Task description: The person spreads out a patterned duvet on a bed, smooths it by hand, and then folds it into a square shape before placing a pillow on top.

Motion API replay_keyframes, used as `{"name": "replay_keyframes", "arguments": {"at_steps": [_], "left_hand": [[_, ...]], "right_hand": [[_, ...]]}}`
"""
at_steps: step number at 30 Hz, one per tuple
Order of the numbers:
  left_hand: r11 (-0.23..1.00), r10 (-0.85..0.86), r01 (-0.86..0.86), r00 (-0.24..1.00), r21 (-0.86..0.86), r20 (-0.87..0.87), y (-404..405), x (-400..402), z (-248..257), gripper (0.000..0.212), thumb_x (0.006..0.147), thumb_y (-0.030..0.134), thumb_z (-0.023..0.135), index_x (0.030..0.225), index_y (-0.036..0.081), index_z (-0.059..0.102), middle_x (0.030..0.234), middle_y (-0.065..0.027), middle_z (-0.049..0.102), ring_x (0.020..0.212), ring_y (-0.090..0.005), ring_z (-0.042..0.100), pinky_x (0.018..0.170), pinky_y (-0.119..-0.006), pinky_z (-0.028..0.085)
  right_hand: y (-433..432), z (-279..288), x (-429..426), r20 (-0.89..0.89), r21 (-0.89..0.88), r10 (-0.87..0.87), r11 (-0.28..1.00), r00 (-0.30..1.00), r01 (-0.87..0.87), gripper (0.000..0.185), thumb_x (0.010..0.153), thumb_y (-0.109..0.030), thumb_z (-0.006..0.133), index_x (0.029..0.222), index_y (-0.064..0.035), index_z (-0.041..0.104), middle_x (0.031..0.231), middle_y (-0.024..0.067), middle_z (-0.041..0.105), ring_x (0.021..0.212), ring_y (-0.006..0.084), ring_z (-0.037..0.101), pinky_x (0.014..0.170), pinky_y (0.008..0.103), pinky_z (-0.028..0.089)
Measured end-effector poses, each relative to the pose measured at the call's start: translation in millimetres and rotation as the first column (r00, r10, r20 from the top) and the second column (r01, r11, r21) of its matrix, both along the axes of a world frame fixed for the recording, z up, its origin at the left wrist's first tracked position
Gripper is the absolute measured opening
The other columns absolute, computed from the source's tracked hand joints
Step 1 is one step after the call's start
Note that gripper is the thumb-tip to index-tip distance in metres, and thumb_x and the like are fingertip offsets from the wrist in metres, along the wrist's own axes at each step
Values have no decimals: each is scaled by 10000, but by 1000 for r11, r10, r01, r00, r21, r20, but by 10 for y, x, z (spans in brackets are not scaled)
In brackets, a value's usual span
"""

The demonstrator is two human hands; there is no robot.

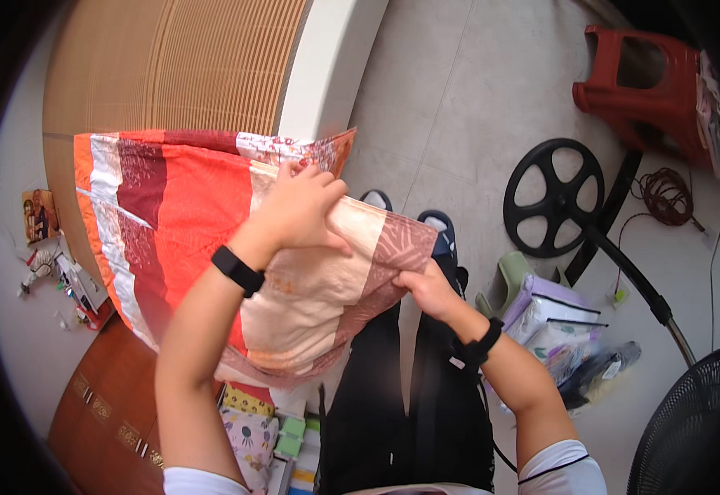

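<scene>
A striped fabric cover (205, 210), in orange, white, maroon, red, cream and dusty pink, spreads before me in folded layers. Part of it lies over the edge of the mat-topped bed, and the near part hangs above my legs. My left hand (304, 207) rests on the cream stripe by the upper folded edge, fingers bent over it and thumb stretched away; whether it grips the cloth is unclear. At the dusty-pink corner on the right, my right hand (431, 291) pinches the fabric between thumb and fingers. Both wrists wear black bands.
A slatted bamboo mat (224, 62) covers the bed beyond the cloth. To my right stand a red plastic stool (651, 93), a black round-based stand (555, 198), a coiled cord (666, 195), plastic-wrapped packages (552, 315) and a fan (691, 427). A reddish wooden panel (106, 396) is lower left.
</scene>
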State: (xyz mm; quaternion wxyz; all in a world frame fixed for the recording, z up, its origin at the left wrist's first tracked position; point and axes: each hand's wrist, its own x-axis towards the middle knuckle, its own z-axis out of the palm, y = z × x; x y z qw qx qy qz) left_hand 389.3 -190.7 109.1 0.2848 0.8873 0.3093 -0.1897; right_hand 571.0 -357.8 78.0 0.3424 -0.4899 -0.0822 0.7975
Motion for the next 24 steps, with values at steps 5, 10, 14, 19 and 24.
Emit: {"name": "replay_keyframes", "arguments": {"at_steps": [5, 10, 14, 19, 24], "left_hand": [[985, 69, -78, 995, -156, -68, 260, -467, 340, 641, 563, 652, 684, 665, 45, 504, 588, -158, 513, 615, -355, 523, 708, -422, 394], [991, 129, -128, 991, -25, 31, 47, -698, 1730, 633, 509, 625, 720, 593, 81, 408, 548, -86, 427, 507, -276, 485, 478, -371, 324], [994, 110, -109, 984, -17, 138, 89, -197, 1449, 454, 685, 413, 696, 595, 75, 407, 497, -99, 403, 469, -293, 476, 455, -397, 379], [938, 335, -329, 941, 105, -40, 250, 173, 74, 346, 768, 341, 645, 662, 55, 482, 580, -154, 537, 569, -351, 557, 495, -433, 426], [931, 348, -332, 933, 151, -91, 272, 264, -274, 286, 754, 272, 668, 666, 63, 494, 581, -117, 538, 562, -318, 555, 494, -409, 422]], "right_hand": [[-184, 733, -174, -156, 9, -58, 998, 986, 60, 395, 742, 41, 473, 1133, 31, 532, 918, 13, 599, 800, 107, 550, 701, 264, 453], [-217, 1535, 177, -370, -52, 103, 990, 923, -131, 481, 756, 22, 523, 1231, 60, 458, 1210, 120, 545, 1171, 215, 476, 1044, 335, 275], [-170, 726, 439, -192, -35, 161, 985, 968, -171, 464, 727, 11, 487, 1189, 47, 496, 1141, 117, 579, 1011, 188, 550, 856, 301, 424], [455, -1286, 268, -199, -249, -84, 968, 976, 32, 214, 736, 19, 467, 922, -41, 553, 746, -5, 516, 671, 90, 514, 593, 252, 422], [1213, -2093, -334, -48, -128, -66, 990, 997, 59, 127, 792, -96, 449, 776, -84, 574, 703, 3, 554, 648, 124, 521, 621, 255, 416]]}}
